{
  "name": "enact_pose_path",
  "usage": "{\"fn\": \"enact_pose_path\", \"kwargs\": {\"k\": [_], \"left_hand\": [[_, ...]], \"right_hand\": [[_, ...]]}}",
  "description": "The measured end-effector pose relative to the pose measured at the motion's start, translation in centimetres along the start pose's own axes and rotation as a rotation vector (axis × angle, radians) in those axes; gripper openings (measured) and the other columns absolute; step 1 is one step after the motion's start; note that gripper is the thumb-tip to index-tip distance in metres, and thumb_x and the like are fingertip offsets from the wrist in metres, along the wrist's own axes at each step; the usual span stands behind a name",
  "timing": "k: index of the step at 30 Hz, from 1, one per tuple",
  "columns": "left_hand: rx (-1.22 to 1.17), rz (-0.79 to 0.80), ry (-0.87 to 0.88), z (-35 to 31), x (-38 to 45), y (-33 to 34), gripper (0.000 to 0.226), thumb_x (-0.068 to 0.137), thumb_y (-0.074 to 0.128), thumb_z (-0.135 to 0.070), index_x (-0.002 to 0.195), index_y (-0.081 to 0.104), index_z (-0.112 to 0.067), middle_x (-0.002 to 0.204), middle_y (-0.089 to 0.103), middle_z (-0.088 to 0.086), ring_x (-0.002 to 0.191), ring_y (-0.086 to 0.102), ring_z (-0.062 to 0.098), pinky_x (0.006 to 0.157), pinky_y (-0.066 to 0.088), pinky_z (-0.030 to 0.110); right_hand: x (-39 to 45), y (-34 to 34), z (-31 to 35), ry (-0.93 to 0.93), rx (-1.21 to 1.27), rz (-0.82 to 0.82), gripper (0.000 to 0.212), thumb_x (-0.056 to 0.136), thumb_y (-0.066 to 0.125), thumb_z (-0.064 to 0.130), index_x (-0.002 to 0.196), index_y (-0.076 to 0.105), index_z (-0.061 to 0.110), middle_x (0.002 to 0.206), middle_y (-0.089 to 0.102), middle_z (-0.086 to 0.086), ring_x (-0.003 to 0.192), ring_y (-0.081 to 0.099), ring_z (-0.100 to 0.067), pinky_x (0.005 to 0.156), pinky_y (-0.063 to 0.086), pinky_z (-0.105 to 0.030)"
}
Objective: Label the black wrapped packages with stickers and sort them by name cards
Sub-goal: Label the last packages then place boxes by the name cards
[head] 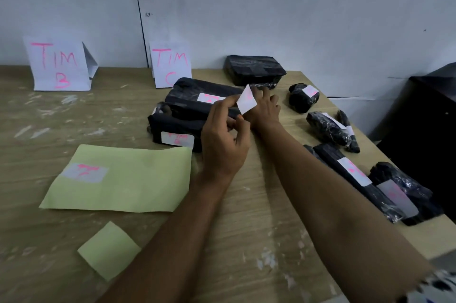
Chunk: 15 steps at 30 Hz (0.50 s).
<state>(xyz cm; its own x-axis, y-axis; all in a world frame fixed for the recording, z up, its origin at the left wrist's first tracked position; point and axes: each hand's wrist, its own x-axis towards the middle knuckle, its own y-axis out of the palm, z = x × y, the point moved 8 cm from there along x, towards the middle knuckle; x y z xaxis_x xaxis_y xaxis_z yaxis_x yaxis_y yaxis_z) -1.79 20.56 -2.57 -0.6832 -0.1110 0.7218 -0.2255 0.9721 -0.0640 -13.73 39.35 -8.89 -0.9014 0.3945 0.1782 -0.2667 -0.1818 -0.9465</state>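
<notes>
My left hand (223, 139) pinches a white sticker (246, 99) between thumb and fingers, held up above the table. My right hand (265, 107) reaches past it with fingers spread toward a black wrapped package (255, 69) near the wall; whether it touches is unclear. Two labelled black packages (195, 98) lie stacked in front of the "TIM C" name card (170, 67). The "TIM B" name card (59, 64) stands further left. Several labelled black packages (355, 174) lie along the table's right edge.
A yellow-green backing sheet (138, 179) with one sticker (85, 173) left on it lies on the wooden table (259, 216). A smaller yellow-green piece (108, 249) lies nearer me. A dark cabinet (424, 117) stands to the right. The wall is close behind the cards.
</notes>
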Motion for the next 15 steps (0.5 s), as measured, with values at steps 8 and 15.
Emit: {"fn": "enact_pose_path", "kwargs": {"k": [8, 15], "left_hand": [[0.001, -0.004, -0.030, 0.3, 0.0, -0.2, 0.030, 0.082, 0.056, 0.006, 0.112, 0.061, 0.004, 0.079, 0.059, 0.008, 0.060, 0.049, 0.009, 0.066, 0.036, 0.005], [0.014, -0.011, -0.047, 0.5, 0.1, -0.2, 0.031, 0.081, 0.057, 0.007, 0.111, 0.061, 0.004, 0.080, 0.060, 0.010, 0.060, 0.049, 0.008, 0.065, 0.036, 0.006]], "right_hand": [[3.0, 0.5, -0.6, 0.048, -0.009, 0.022, 0.071, 0.091, 0.054, 0.047, 0.150, 0.023, 0.024, 0.163, 0.009, -0.005, 0.142, 0.016, -0.041, 0.110, 0.021, -0.055], [3.2, -0.1, -0.7, 0.035, -0.026, -0.080, 0.053, 0.092, 0.051, 0.042, 0.138, 0.036, 0.020, 0.143, 0.033, -0.010, 0.131, 0.028, -0.039, 0.106, 0.021, -0.053]]}}
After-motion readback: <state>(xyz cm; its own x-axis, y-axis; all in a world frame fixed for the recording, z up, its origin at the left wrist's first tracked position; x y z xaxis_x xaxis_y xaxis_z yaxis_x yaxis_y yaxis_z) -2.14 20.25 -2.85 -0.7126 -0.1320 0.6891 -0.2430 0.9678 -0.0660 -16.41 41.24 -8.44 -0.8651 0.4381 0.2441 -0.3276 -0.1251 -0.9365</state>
